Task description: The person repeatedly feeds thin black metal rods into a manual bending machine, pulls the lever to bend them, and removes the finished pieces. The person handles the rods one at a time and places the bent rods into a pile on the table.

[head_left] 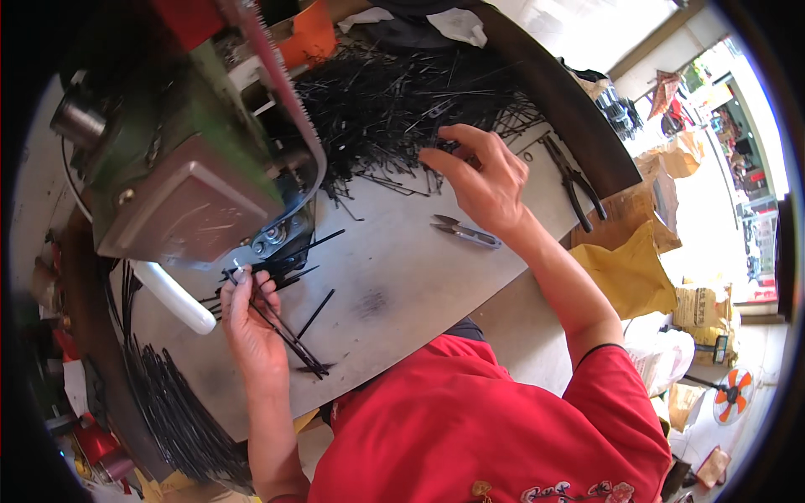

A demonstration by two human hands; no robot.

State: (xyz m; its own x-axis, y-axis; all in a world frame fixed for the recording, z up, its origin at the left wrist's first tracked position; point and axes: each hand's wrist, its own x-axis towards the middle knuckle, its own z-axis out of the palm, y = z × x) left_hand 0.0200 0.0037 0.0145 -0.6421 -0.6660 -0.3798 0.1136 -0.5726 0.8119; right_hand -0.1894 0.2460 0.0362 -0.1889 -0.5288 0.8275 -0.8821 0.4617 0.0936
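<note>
My left hand (251, 323) grips a small bundle of thin black strips (289, 335) and holds their tips up against the base of a green machine (180, 159). My right hand (482, 180) reaches out to the large heap of black strips (394, 105) at the far side of the grey table (394, 285), its fingers pinching a few strips at the heap's edge. Loose strips lie under the machine near my left hand.
Small metal snips (466, 232) lie just below my right hand. Dark pliers (573, 180) rest at the table's right edge. A white handle (176, 298) sticks out under the machine. A bundle of black strips (180, 411) hangs at the lower left. A yellow bag (633, 268) sits beyond the table.
</note>
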